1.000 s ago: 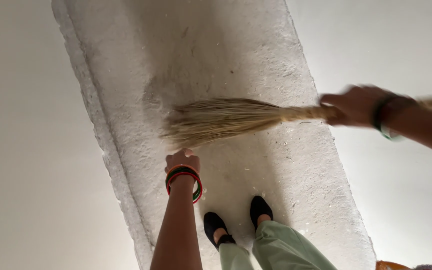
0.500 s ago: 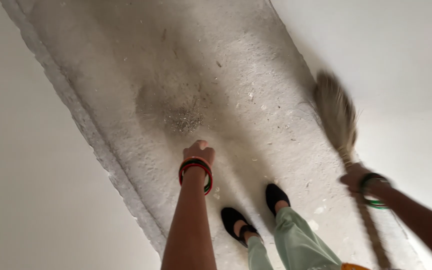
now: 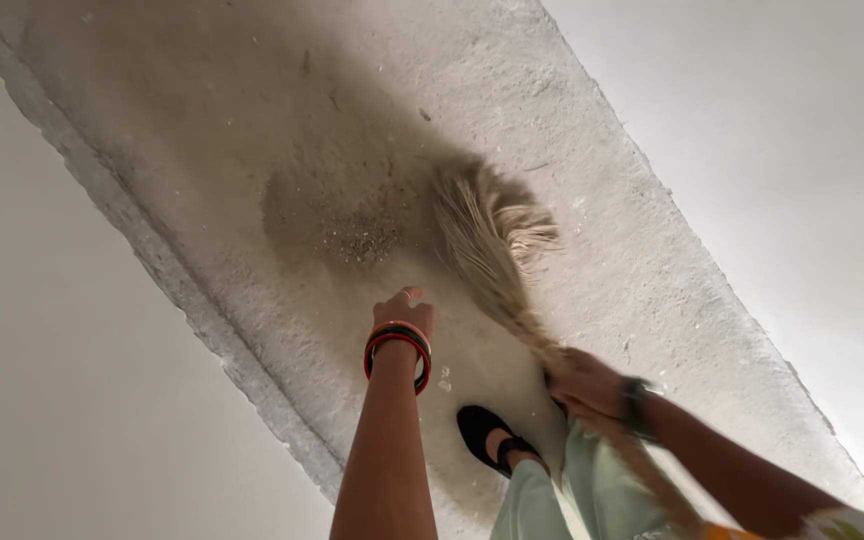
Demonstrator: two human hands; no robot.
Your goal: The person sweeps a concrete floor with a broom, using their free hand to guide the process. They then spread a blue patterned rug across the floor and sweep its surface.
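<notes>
Broom (image 3: 487, 240) blurred in right hand (image 3: 584, 385); handle end cut off.

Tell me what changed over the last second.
The right hand swung the straw-coloured grass broom from lying across the rough grey concrete strip, out to the right, then in beside the small grit pile. The left hand, wearing red and green bangles, stayed clenched and empty.

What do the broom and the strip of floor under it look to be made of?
The broom in the right hand looks like dried grass or straw: pale, matte strands fanning out from a bound neck. The strip of floor looks like bare concrete or plaster: grey, rough, pitted and dusty, with a small debris pile.
</notes>
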